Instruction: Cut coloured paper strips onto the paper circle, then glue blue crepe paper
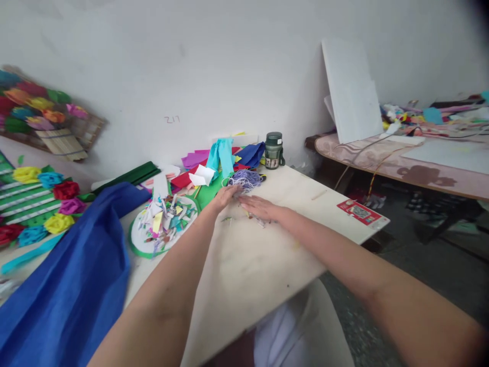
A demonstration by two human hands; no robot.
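Note:
Both my arms reach forward over the pale tabletop (237,285). My left hand (228,195) lies low on the table beside a tangle of purple and white string (246,179). My right hand (260,207) rests flat on the surface, fingers stretched out, facing the left one. Small paper scraps (262,222) lie by and partly beneath the right fingers. To the left, a round white board with a green rim (137,250) carries a heap of coloured paper clippings (164,216). Neither hand appears to hold anything.
A dark green flask (273,151) stands at the table's back corner. Coloured sheets (221,158) pile against the wall. Blue cloth (84,275) drapes over the left side, near paper flowers (64,189). A red-and-white QR card (359,211) lies right; a white panel (351,92) leans on the second table.

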